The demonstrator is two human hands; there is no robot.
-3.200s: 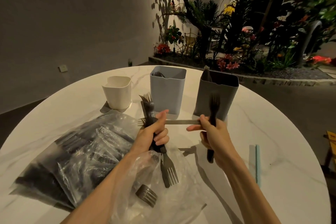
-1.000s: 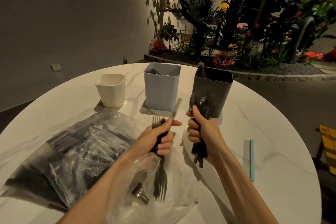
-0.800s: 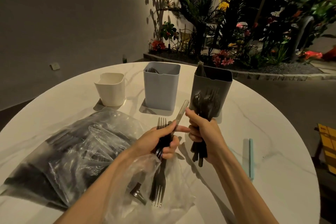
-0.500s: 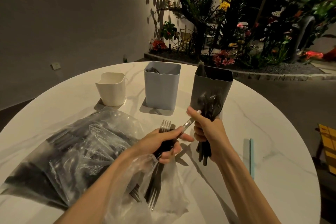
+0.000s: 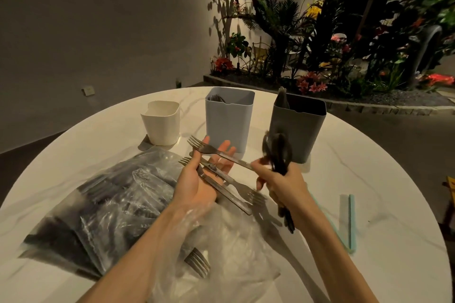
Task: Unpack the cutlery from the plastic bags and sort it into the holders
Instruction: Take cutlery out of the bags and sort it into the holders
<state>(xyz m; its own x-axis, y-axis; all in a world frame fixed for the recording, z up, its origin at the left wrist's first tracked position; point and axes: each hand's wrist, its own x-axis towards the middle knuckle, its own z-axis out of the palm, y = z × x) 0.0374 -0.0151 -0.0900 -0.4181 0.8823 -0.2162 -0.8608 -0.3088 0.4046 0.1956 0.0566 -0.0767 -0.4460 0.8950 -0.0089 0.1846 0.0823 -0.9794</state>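
Dim light falls across a round white marble table [image 5: 357, 179] with a planted bed behind it; half a second ago the left hand [image 5: 197, 184] was curled round its forks, and it now lies palm-up with fingers spread, two or three metal forks [image 5: 221, 179] resting loose across the palm, tines pointing opposite ways. One fork [image 5: 216, 152] has been drawn clear by the right hand [image 5: 283, 184], which pinches its handle end between thumb and forefinger while its other fingers grip a blurred bundle of dark cutlery [image 5: 278, 152] — that bundle sits as before, in front of the dark grey holder [image 5: 300, 135]. Outward stand the light blue holder [image 5: 229, 118] and the cream holder [image 5: 162, 125]; full plastic bags [image 5: 105, 204] lie left, an opened bag [image 5: 221, 253] under the forearms holds another fork [image 5: 197, 262]; pale blue strips [image 5: 349, 224] lie right. No writing is readable.
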